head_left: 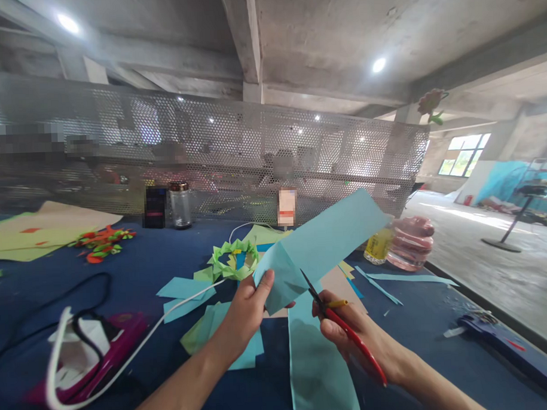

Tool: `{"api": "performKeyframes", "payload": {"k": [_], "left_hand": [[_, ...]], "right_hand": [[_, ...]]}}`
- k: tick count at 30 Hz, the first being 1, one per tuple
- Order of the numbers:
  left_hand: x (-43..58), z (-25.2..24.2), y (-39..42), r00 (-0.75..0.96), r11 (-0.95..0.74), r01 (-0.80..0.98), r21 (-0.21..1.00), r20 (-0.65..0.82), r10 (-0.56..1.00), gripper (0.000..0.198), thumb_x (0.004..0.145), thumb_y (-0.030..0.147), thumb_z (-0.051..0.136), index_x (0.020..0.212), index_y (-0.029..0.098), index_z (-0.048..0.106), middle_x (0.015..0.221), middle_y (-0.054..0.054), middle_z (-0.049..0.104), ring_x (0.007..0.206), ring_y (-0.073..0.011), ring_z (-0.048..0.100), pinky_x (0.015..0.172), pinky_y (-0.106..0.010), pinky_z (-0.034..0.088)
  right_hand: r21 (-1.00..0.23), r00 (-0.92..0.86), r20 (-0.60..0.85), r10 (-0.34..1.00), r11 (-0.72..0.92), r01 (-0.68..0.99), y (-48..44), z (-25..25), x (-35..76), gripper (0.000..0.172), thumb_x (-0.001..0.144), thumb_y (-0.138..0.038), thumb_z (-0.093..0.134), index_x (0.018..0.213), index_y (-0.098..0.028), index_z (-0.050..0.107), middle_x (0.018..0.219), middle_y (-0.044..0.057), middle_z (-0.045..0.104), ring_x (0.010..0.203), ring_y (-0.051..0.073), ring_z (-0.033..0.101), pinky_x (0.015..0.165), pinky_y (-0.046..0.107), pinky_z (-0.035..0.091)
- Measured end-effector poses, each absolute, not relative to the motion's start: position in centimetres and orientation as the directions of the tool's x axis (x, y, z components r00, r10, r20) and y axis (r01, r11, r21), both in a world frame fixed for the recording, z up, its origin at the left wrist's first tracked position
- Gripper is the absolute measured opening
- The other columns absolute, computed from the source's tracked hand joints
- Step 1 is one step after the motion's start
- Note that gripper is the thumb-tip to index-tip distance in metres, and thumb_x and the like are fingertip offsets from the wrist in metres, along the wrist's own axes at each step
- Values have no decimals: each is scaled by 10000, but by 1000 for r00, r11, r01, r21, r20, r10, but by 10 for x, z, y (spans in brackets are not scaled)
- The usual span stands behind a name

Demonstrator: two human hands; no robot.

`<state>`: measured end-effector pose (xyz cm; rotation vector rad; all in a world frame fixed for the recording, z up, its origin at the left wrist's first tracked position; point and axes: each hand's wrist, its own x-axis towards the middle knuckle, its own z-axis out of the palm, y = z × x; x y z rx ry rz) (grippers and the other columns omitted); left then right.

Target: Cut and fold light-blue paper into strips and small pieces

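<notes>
My left hand (254,295) pinches a long light-blue paper sheet (332,233) near its lower left end, thumb on top. The sheet slants up to the right and is folded or creased close to the thumb. My right hand (349,328) is closed round red-handled scissors (357,345), whose dark blades meet the lower edge of the sheet, right of my left hand. Below the scissors a light-blue strip (319,365) lies on the dark blue table (149,377). A green folded-paper ring (219,261) stands beyond my left hand, with blue paper pieces (187,289) nearer.
A magenta device (112,354) with a white cable lies left. Behind are orange-green paper scraps (104,241) and a glass jar (181,205). At right are a yellow bottle (377,247), a pink bottle (409,245) and a dark blue tool (507,346). A perforated screen (236,152) stands behind.
</notes>
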<state>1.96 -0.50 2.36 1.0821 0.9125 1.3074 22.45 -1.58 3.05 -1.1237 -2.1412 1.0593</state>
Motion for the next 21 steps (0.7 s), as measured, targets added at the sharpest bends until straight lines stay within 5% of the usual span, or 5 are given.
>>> {"api": "performKeyframes", "payload": {"k": [11, 21], "left_hand": [[20, 19, -2, 98, -76, -311, 947, 112, 989, 522, 775, 540, 634, 1107, 137, 633, 910, -90, 749, 791, -260, 711, 713, -344, 565], [19, 25, -8, 83, -38, -274, 961, 63, 995, 535, 733, 565, 657, 1058, 140, 659, 797, -86, 753, 761, -279, 715, 704, -357, 567]], "right_hand": [[-836, -591, 86, 802, 381, 395, -12, 30, 226, 466, 875, -640, 441, 887, -175, 478, 713, -34, 411, 526, 76, 421, 457, 194, 354], [-832, -529, 96, 843, 360, 422, -16, 27, 221, 488, 873, -659, 426, 813, -178, 479, 598, -61, 367, 463, 67, 395, 408, 190, 317]]}}
